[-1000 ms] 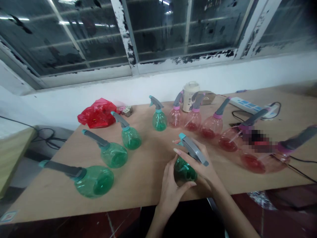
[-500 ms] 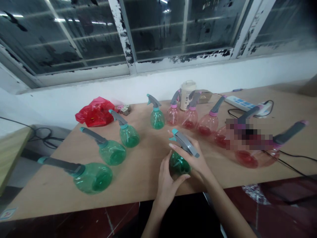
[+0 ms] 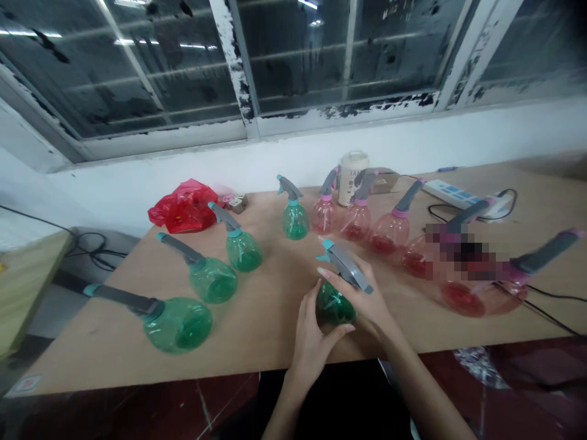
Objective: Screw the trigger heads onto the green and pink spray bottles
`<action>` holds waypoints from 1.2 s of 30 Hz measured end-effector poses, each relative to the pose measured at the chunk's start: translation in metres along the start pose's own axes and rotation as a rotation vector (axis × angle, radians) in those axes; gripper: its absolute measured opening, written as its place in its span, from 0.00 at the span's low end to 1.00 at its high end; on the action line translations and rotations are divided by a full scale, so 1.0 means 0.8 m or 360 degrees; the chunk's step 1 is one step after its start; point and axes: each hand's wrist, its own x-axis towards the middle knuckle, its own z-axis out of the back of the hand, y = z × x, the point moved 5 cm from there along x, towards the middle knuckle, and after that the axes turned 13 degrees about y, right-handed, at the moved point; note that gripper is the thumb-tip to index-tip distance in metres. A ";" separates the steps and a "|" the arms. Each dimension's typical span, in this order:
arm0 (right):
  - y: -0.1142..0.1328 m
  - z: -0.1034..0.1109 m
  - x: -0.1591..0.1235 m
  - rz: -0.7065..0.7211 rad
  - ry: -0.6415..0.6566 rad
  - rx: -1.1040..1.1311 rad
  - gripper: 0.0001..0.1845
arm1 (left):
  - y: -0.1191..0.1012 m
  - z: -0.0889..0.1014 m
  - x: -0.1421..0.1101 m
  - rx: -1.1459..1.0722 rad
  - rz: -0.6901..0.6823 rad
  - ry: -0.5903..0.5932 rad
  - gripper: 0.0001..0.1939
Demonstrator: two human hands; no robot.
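Note:
A green spray bottle (image 3: 334, 305) with a grey and teal trigger head stands near the front of the table, between my hands. My left hand (image 3: 312, 336) curves around its lower body, thumb across the front. Around the neck, just beneath the spray head, my right hand (image 3: 360, 290) is closed. Other green spray bottles stand to the left and behind: one at the front left (image 3: 178, 325), one past it (image 3: 213, 280), one farther back (image 3: 244, 250) and one at the back middle (image 3: 295, 220). Pink spray bottles with grey heads, such as this one (image 3: 389, 232), curve along the right.
On the wooden table (image 3: 257, 342) lie a red plastic bag (image 3: 186, 206) at the back left and a white power strip (image 3: 463, 197) with cables at the right. A paper cup (image 3: 353, 177) stands by the wall. A pixelated patch covers part of the pink bottles.
The view has shifted slightly, so the table and bottles appear a little farther right. Both hands keep their hold on the green spray bottle, with almost no visible movement.

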 end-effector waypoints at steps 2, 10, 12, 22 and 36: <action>-0.001 0.000 -0.001 -0.0003 -0.0006 -0.0012 0.18 | 0.000 0.000 0.000 0.0000 0.0001 0.0001 0.44; -0.001 0.000 0.002 0.0019 0.0052 -0.0021 0.15 | -0.004 0.001 0.001 -0.0021 0.0014 -0.0004 0.44; 0.000 -0.001 0.003 0.0029 0.0084 0.0019 0.15 | -0.005 0.001 0.001 -0.0016 0.0013 -0.0007 0.43; 0.016 -0.001 0.017 0.0082 0.0051 -0.0037 0.10 | -0.005 0.002 0.000 0.0032 0.0036 0.0010 0.44; 0.007 -0.003 0.010 0.0065 0.0116 0.0075 0.18 | 0.019 0.106 -0.031 0.1031 0.0172 -0.0356 0.29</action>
